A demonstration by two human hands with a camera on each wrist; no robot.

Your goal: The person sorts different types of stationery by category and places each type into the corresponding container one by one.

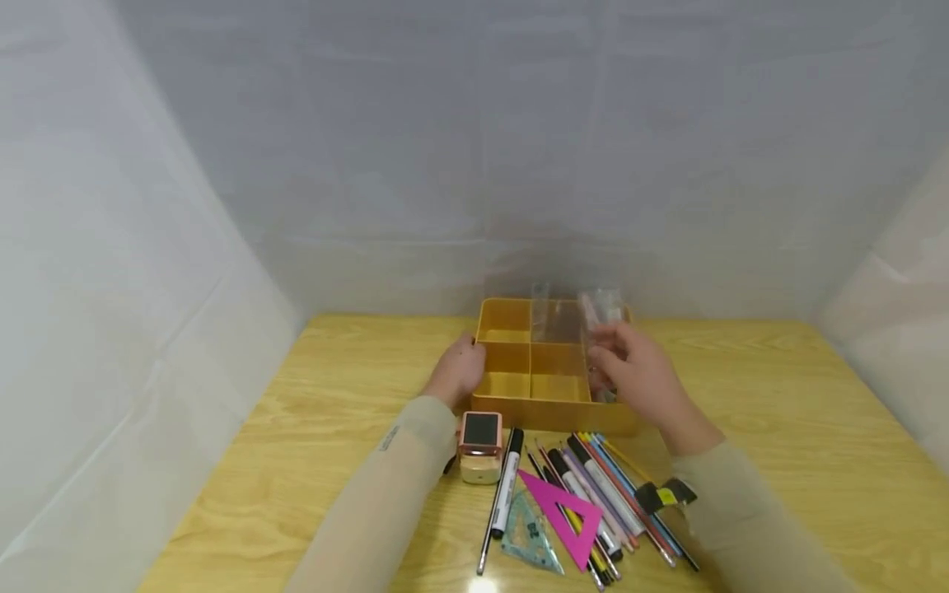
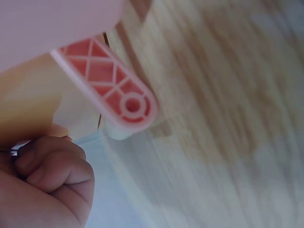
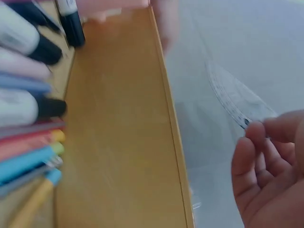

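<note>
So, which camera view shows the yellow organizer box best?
The head view: the whole yellow organizer box shows there with its compartments, the left hand at its left wall and the right hand over its right side. The right wrist view shows only one wall close up. The left wrist view is too blurred to tell.

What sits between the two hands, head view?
The yellow tray: the left hand rests at its left wall, and the right hand holds a clear ruler over its right side. The compartments between them look empty in the head view.
</note>
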